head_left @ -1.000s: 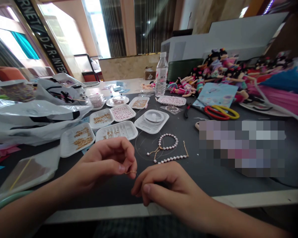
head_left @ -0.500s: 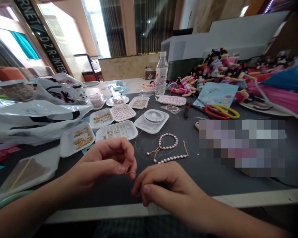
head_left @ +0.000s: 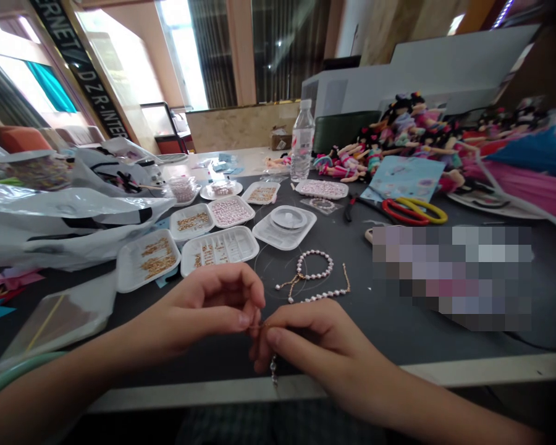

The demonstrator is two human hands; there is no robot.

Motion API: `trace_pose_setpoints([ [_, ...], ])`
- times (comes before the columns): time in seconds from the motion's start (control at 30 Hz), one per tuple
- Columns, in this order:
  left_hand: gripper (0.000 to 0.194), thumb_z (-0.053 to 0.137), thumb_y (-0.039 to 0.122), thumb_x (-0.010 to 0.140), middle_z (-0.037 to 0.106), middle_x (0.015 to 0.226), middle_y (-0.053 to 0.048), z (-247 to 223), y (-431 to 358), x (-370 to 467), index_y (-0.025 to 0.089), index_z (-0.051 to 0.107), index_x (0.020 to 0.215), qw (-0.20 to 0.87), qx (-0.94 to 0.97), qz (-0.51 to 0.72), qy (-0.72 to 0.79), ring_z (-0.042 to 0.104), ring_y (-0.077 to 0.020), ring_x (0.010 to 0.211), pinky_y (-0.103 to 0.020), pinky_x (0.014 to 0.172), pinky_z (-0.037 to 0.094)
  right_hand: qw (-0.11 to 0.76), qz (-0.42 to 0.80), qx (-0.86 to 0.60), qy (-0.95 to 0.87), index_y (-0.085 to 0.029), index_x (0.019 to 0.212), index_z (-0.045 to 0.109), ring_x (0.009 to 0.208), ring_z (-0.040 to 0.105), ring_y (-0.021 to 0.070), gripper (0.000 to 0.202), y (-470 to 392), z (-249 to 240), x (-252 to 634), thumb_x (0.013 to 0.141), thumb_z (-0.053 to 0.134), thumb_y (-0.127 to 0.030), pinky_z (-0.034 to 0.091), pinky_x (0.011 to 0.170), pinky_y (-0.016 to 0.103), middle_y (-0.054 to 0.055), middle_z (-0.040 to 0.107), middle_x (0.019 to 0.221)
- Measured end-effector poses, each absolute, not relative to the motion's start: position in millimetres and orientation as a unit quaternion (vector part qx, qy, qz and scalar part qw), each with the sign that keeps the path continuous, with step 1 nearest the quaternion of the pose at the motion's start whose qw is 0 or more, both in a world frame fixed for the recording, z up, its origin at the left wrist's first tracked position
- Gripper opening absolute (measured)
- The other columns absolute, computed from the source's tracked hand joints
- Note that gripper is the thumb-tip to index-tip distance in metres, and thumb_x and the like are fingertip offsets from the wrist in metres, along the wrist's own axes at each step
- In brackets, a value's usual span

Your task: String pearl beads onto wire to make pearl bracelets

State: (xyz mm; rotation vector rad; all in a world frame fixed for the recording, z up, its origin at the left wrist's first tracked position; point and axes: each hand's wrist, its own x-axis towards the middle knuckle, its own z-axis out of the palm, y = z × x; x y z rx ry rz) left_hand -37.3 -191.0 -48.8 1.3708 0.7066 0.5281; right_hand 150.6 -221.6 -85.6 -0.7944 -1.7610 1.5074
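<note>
My left hand [head_left: 217, 309] is closed in a pinch, thumb against the fingertips, on a thin gold chain [head_left: 256, 326]. Right beside it, my right hand [head_left: 306, 337] pinches the same fine piece from the other side, so the fingertips of both hands almost meet. Below the right fingers dangles a short strand of pearl beads [head_left: 273, 369]; how it joins the chain is hidden. Past the hands, a pearl bracelet [head_left: 315, 264] lies curled on the dark table, and a second pearl strand [head_left: 324, 295] with a gold chain end lies just behind my right hand.
White trays with gold findings [head_left: 155, 256] and pink beads [head_left: 231, 211] stand at the left middle. A spool of clear line [head_left: 288, 219] rests on another tray. Red and yellow handled pliers [head_left: 414, 211], a water bottle [head_left: 302, 141] and heaped dolls [head_left: 398, 130] are farther back.
My right hand has come up to the left one and now pinches the fine piece with it. The bead strand beneath the right fingers has come into view.
</note>
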Motion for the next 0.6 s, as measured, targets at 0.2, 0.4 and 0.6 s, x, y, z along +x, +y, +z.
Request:
trace_pose_setpoints([
  [0.2, 0.007, 0.056, 0.020, 0.081, 0.059, 0.073, -0.001, -40, -191, -30, 0.013, 0.055, 0.082, 0.629, 0.669, 0.222, 0.328, 0.057, -0.0113, 0.070, -0.021, 0.064, 0.044, 0.358, 0.578, -0.310, -0.665, -0.013, 0.074, 0.063, 0.069, 0.061, 0.0120, 0.027, -219, -82, 151, 0.088, 0.045, -0.026, 0.048, 0.064, 0.023, 0.004, 0.065, 0.071],
  [0.4, 0.013, 0.054, 0.026, 0.081, 0.057, 0.071, 0.000, -28, -185, -19, 0.014, 0.056, 0.078, 0.517, 0.747, 0.228, 0.350, 0.055, -0.0108, 0.066, -0.021, 0.060, 0.043, 0.368, 0.548, -0.318, -0.681, -0.013, 0.072, 0.064, 0.064, 0.061, 0.0115, 0.027, -216, -71, 157, 0.088, 0.046, -0.025, 0.048, 0.062, 0.022, 0.003, 0.065, 0.067],
  [0.6, 0.011, 0.056, 0.024, 0.079, 0.058, 0.072, 0.000, -18, -178, -8, 0.014, 0.060, 0.077, 0.428, 0.791, 0.290, 0.327, 0.053, -0.0110, 0.069, -0.021, 0.062, 0.042, 0.392, 0.520, -0.336, -0.680, -0.014, 0.070, 0.064, 0.061, 0.062, 0.0117, 0.027, -212, -55, 168, 0.088, 0.048, -0.027, 0.050, 0.062, 0.023, 0.002, 0.066, 0.064],
])
